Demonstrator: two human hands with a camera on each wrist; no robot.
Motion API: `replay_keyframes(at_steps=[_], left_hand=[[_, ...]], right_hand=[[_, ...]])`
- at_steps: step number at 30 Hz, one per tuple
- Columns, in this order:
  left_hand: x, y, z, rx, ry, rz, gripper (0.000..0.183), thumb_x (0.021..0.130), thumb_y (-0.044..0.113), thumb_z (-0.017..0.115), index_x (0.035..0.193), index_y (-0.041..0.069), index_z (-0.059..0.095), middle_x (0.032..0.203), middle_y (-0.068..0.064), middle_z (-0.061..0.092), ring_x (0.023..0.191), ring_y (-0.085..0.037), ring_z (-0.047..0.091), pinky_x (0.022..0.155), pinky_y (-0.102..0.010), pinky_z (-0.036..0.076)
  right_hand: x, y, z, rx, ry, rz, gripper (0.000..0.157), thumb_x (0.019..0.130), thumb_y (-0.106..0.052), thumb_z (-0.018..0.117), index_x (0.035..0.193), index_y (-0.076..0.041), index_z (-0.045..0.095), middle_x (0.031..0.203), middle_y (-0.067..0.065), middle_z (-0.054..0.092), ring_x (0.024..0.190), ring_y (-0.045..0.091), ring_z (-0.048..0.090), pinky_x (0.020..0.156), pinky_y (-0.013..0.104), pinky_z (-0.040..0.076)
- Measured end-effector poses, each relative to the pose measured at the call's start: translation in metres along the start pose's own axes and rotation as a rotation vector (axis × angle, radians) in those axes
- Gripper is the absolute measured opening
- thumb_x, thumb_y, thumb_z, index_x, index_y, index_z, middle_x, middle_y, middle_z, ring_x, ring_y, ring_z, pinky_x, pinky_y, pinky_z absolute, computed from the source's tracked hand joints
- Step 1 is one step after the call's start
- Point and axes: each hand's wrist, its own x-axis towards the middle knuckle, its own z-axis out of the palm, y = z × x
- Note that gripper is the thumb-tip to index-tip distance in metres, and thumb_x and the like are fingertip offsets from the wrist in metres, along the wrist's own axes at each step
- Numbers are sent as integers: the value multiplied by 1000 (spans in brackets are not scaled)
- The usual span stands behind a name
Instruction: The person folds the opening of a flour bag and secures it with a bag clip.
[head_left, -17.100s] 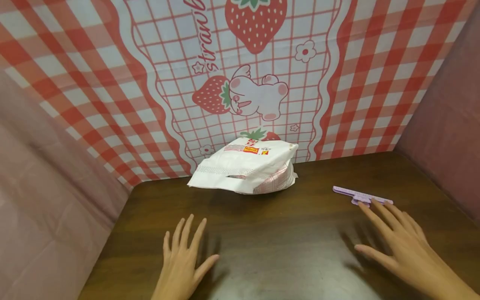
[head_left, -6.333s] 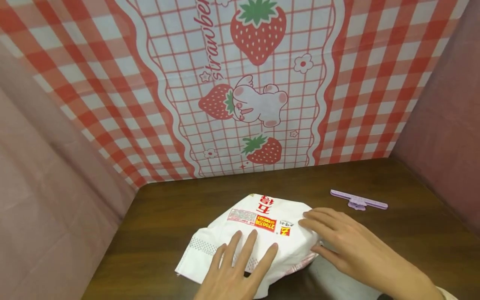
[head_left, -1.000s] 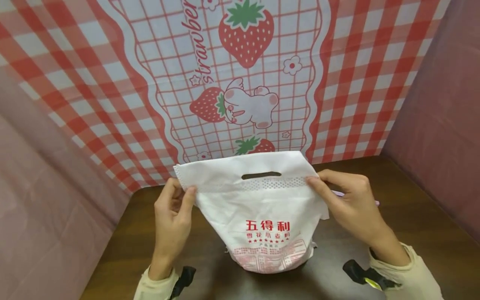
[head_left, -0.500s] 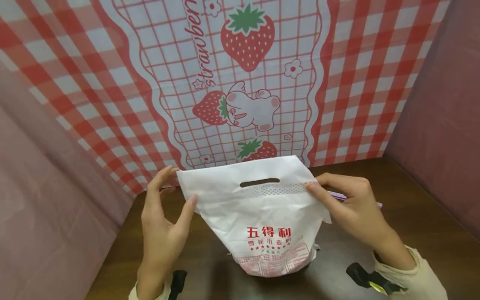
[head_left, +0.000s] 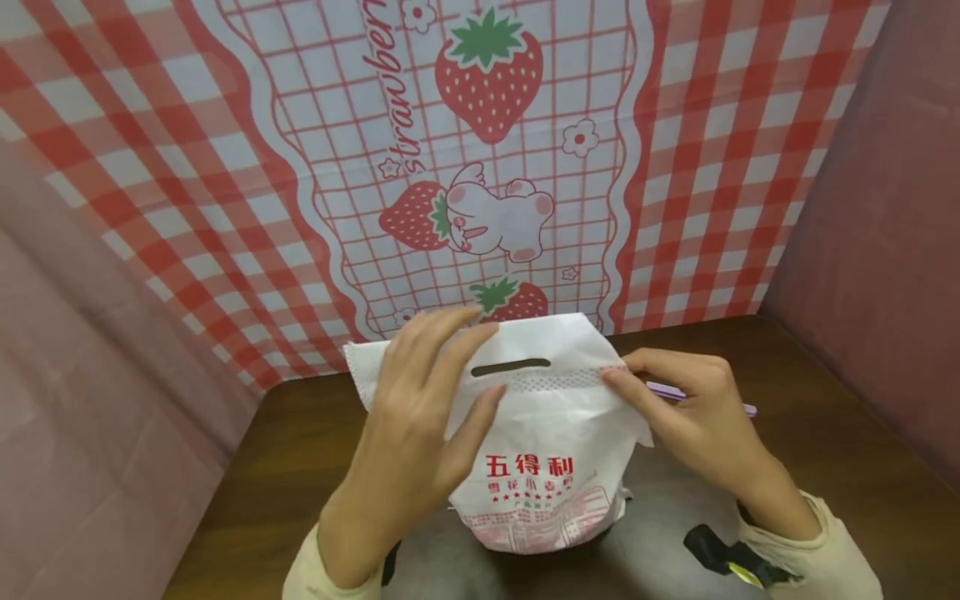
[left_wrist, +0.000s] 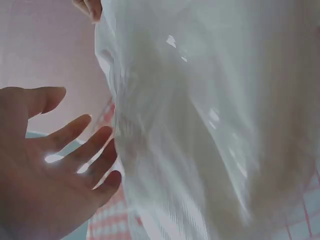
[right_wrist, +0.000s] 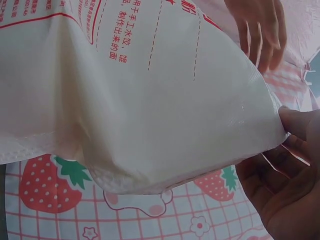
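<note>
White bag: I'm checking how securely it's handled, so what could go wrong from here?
Only the right hand pinches the white bag, near its top; the left hand grips nothing, so if that pinch slips, the top could flop over. The purple clip is partly hidden behind the right hand in the head view, so it might get knocked.

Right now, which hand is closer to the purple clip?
The right hand: it pinches the bag in front of the purple clip, partly hiding it. The left hand is farther, by the bag's left half.
</note>
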Motion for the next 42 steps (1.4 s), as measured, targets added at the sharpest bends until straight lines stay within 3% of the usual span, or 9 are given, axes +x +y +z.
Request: replay_keyframes(at_steps=[4,7,11,14,20,28,32,37,42], left_hand=[[13,-7,20,79,-155,-16,45,87,25,57,125,5,47,121,-7,52,115,-22,43,105,-44,22],[17,-13,31,131,-201,-22,36,89,29,53,119,8,53,104,-3,57,102,-18,48,103,-41,24],[17,-19,35,109,-155,-7,15,90,22,51,94,11,60,82,2,54,82,-13,49,93,-34,32],[18,-21,34,95,-120,9,12,91,19,50,87,12,59,79,4,53,79,-11,49,89,-31,33],[19,-20,33,103,-95,26,12,91,18,50,88,10,59,79,3,54,77,-10,51,83,-28,36],[24,-19,40,84,-72,45,12,91,17,50,88,10,59,78,4,54,74,-8,49,77,-26,36],[26,-19,41,94,-74,53,12,91,18,50,89,10,59,78,4,54,72,-7,49,75,-26,35],[25,-19,39,94,-75,54,12,91,18,51,89,10,60,78,4,55,71,-8,49,74,-26,36],[23,-22,38,83,-70,48,12,90,18,51,89,9,60,78,3,55,70,-7,50,71,-25,35]], right_hand=[[4,-9,-2,-4,13,-20,20,71,9,68,81,-8,68,75,0,65,65,5,55,58,14,43],[9,-16,0,14,9,-38,15,72,8,67,79,-6,67,73,2,64,65,5,55,59,14,43],[13,-24,3,4,-20,-19,11,75,4,66,78,-6,66,72,2,63,64,5,53,60,14,43],[15,-27,3,-29,-50,10,14,74,6,66,79,-8,65,72,-2,62,63,4,52,59,13,42],[12,-22,0,-41,-117,66,17,74,3,67,82,-11,66,75,-3,63,63,4,53,58,13,45],[-13,7,-9,-45,-186,148,27,74,0,69,91,-21,65,80,-9,63,64,3,54,55,14,45],[-25,13,-12,-75,-218,131,28,74,-1,70,92,-21,65,81,-9,64,68,3,57,59,13,45],[-29,8,-12,-81,-195,85,25,70,5,70,83,-17,66,70,-7,62,62,2,53,58,12,41],[-31,3,-12,-92,-169,67,31,63,13,71,81,-12,68,71,-6,63,64,2,54,59,12,41]])
